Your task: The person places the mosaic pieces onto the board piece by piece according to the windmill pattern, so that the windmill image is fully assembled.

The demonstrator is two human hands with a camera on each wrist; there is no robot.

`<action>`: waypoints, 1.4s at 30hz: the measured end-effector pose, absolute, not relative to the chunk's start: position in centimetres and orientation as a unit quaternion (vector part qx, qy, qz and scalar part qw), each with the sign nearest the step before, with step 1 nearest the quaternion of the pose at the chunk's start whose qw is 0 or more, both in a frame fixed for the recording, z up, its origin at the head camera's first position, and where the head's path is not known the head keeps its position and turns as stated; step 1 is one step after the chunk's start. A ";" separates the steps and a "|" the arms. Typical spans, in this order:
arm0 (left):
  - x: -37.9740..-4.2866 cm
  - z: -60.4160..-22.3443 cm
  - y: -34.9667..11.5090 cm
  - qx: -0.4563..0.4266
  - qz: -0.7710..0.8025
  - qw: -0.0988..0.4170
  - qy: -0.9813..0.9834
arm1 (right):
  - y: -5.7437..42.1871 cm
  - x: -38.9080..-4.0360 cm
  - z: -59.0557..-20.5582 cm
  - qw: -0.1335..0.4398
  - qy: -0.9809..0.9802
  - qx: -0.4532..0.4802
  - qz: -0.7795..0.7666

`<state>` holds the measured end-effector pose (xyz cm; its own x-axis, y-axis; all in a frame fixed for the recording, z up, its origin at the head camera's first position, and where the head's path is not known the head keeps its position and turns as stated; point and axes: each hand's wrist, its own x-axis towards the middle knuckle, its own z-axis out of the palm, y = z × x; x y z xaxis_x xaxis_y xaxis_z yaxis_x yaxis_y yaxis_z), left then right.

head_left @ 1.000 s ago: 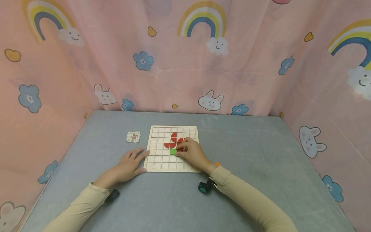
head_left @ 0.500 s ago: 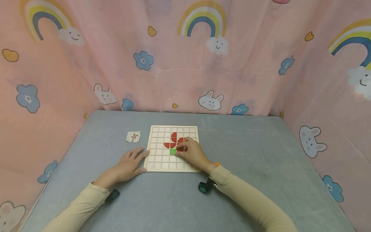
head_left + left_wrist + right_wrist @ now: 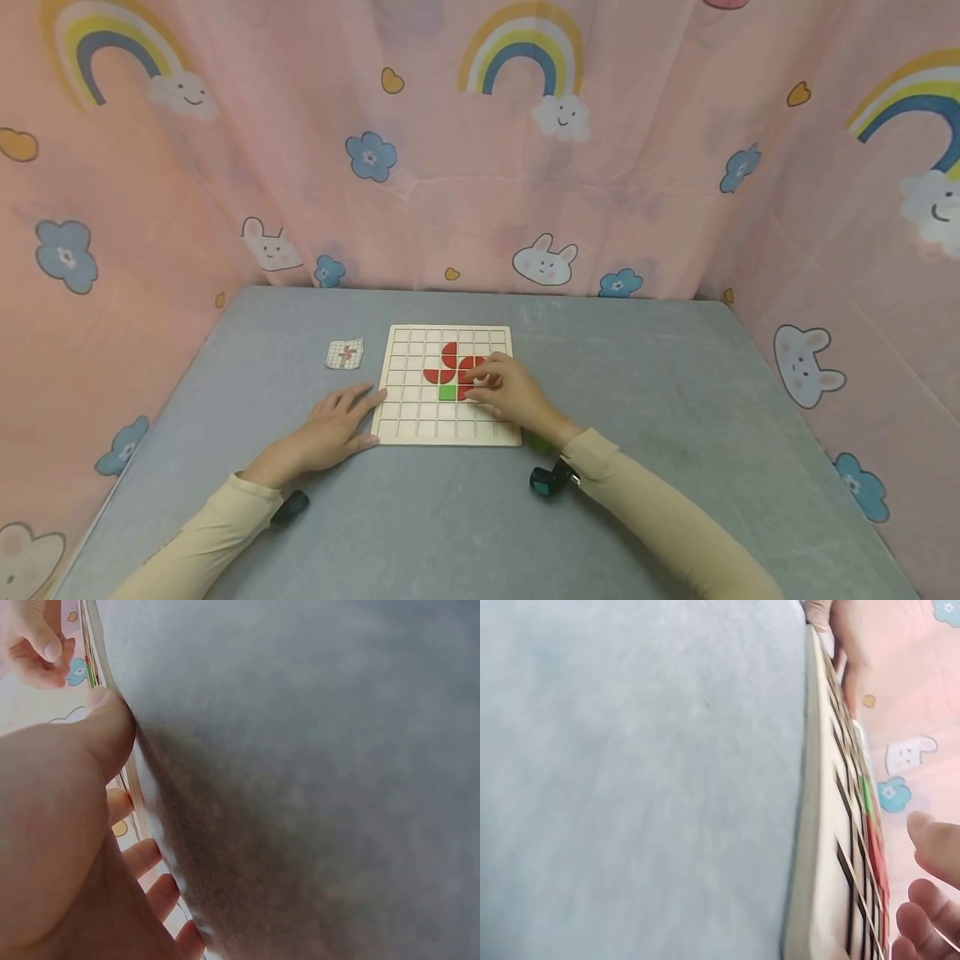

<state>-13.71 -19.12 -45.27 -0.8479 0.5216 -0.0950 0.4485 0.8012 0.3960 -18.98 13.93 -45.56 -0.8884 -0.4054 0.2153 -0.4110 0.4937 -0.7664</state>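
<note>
A pale wooden grid board (image 3: 408, 427) lies flat on the grey table. Red quarter-round pieces (image 3: 449, 354) sit in its cells, and one green square tile (image 3: 447, 392) lies just below them. My left hand (image 3: 330, 429) rests at the board's left edge, fingers extended, thumb at the near corner and index fingertip on the rim. Over the right part of the board hovers my right hand (image 3: 517, 396), thumb and fingers apart with nothing seen between them. It partly hides the red pieces on the right. In the right wrist view the fingertips (image 3: 922, 911) stand away from the board.
A small paper card (image 3: 345, 354) printed with a grid and a red and brown figure lies left of the board. Something green (image 3: 540, 443) shows partly under my right wrist. Pink patterned curtains (image 3: 450, 200) surround the table (image 3: 637, 375).
My right hand has drawn back a little to the right from the green square tile, uncovering more red pieces. The green thing under the wrist has come into sight. My left hand stays put.
</note>
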 end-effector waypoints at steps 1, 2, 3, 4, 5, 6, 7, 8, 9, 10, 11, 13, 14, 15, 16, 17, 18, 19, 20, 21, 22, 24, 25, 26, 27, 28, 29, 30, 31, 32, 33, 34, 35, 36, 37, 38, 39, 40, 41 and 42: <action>-13.7 -45.3 -19.1 0.257 0.182 0.099 0.944 | 14.3 -18.9 -45.4 0.001 -0.865 0.234 0.444; -13.7 -45.3 -19.1 0.257 0.182 0.099 0.944 | 14.7 -18.8 -45.3 -0.002 -0.866 0.233 0.443; -13.7 -45.3 -19.1 0.257 0.181 0.099 0.944 | 15.2 -18.7 -45.2 -0.006 -0.866 0.229 0.444; -13.7 -45.3 -19.1 0.257 0.179 0.098 0.945 | 15.6 -18.5 -45.1 -0.009 -0.867 0.225 0.445; -13.7 -45.3 -19.1 0.257 0.179 0.098 0.945 | 16.1 -18.4 -45.0 -0.012 -0.867 0.220 0.447; -13.7 -45.3 -19.1 0.258 0.179 0.098 0.945 | 16.5 -18.2 -44.9 -0.016 -0.867 0.215 0.449; -13.7 -45.3 -19.1 0.258 0.179 0.097 0.945 | 17.1 -18.1 -44.8 -0.020 -0.868 0.208 0.450; -13.7 -45.2 -19.1 0.258 0.179 0.098 0.945 | 17.6 -17.9 -44.8 -0.021 -0.870 0.203 0.449; -13.7 -45.2 -19.1 0.258 0.178 0.098 0.944 | 18.1 -17.8 -44.8 -0.022 -0.871 0.198 0.449; -13.7 -45.2 -19.1 0.258 0.178 0.098 0.944 | 18.7 -17.7 -44.9 -0.019 -0.873 0.193 0.446; -13.7 -45.2 -19.1 0.258 0.179 0.098 0.944 | 19.2 -17.6 -45.0 -0.016 -0.876 0.190 0.442; -13.7 -45.1 -19.1 0.258 0.179 0.099 0.944 | 20.4 -17.3 -45.1 -0.009 -0.882 0.184 0.435; -13.7 -45.1 -19.1 0.259 0.179 0.099 0.944 | 21.0 -17.2 -45.2 -0.005 -0.883 0.182 0.433; -13.7 -45.1 -19.1 0.259 0.179 0.099 0.944 | 21.6 -17.1 -45.3 -0.002 -0.884 0.181 0.430; -13.7 -45.1 -19.1 0.259 0.179 0.099 0.944 | 22.2 -17.0 -45.3 0.000 -0.886 0.179 0.428; -13.7 -45.1 -19.1 0.259 0.179 0.100 0.944 | 22.7 -16.8 -45.4 0.000 -0.886 0.179 0.428; -13.7 -45.1 -19.1 0.259 0.179 0.100 0.944 | 23.3 -16.6 -45.4 0.000 -0.886 0.179 0.428; -13.7 -45.1 -19.1 0.260 0.179 0.101 0.944 | 23.9 -16.5 -45.5 -0.003 -0.887 0.180 0.426; -13.7 -45.2 -19.1 0.260 0.179 0.101 0.943 | 24.5 -16.3 -45.6 -0.007 -0.888 0.181 0.423; -13.8 -45.2 -19.1 0.260 0.178 0.101 0.944 | 25.0 -16.1 -45.6 -0.012 -0.887 0.185 0.423; -13.8 -45.2 -19.1 0.259 0.178 0.102 0.944 | 25.6 -16.0 -45.7 -0.017 -0.887 0.188 0.422; -13.8 -45.2 -19.1 0.259 0.179 0.103 0.944 | 26.6 -15.7 -45.8 -0.028 -0.886 0.195 0.420; -13.8 -45.3 -19.1 0.258 0.179 0.103 0.944 | 27.1 -15.6 -45.9 -0.034 -0.886 0.199 0.418; -13.8 -45.3 -19.1 0.258 0.179 0.102 0.944 | 27.5 -15.6 -46.0 -0.037 -0.885 0.204 0.417; -13.8 -45.3 -19.1 0.258 0.179 0.103 0.944 | 27.8 -15.5 -46.1 -0.039 -0.884 0.212 0.414; -13.7 -45.3 -19.1 0.257 0.179 0.103 0.944 | 28.1 -15.5 -46.1 -0.040 -0.885 0.218 0.410; -13.7 -45.3 -19.1 0.257 0.178 0.102 0.944 | 28.3 -15.4 -46.2 -0.043 -0.885 0.223 0.407; -13.7 -45.3 -19.1 0.257 0.177 0.102 0.945 | 28.5 -15.4 -46.3 -0.045 -0.883 0.230 0.406; -13.7 -45.3 -19.1 0.256 0.177 0.102 0.945 | 28.7 -15.4 -46.4 -0.047 -0.883 0.235 0.404; -13.7 -45.3 -19.1 0.257 0.175 0.101 0.945 | 28.8 -15.4 -46.5 -0.050 -0.882 0.238 0.404; -13.7 -45.3 -19.1 0.257 0.177 0.101 0.945 | 28.9 -15.4 -46.5 -0.054 -0.881 0.240 0.404; -13.7 -45.2 -19.1 0.258 0.178 0.100 0.944 | 29.0 -15.4 -46.6 -0.057 -0.879 0.241 0.407; -13.6 -45.2 -19.1 0.258 0.181 0.100 0.944 | 29.1 -15.3 -46.7 -0.060 -0.878 0.242 0.409; -13.6 -45.1 -19.1 0.261 0.181 0.098 0.943 | 29.2 -15.3 -46.7 -0.063 -0.877 0.241 0.411; -13.6 -45.1 -19.1 0.262 0.185 0.097 0.942 | 29.3 -15.4 -46.8 -0.066 -0.876 0.241 0.412; -13.6 -45.1 -19.2 0.264 0.188 0.096 0.941 | 29.3 -15.4 -46.9 -0.069 -0.876 0.240 0.414; -13.6 -45.1 -19.2 0.266 0.190 0.094 0.940 | 29.4 -15.4 -46.9 -0.071 -0.874 0.241 0.416; -13.6 -45.1 -19.2 0.268 0.191 0.092 0.940 | 29.4 -15.4 -47.0 -0.072 -0.873 0.242 0.417; -13.6 -45.1 -19.2 0.269 0.193 0.092 0.939 | 29.4 -15.4 -47.0 -0.074 -0.873 0.242 0.417; -13.6 -45.1 -19.2 0.271 0.190 0.089 0.939 | 29.4 -15.4 -47.0 -0.075 -0.873 0.243 0.417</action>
<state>-13.61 -19.21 -45.14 -0.8371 0.5432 -0.0642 0.4756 0.7808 0.4051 -15.39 29.36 -47.05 -0.8712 -0.4857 0.0717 -0.3613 0.5353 -0.7635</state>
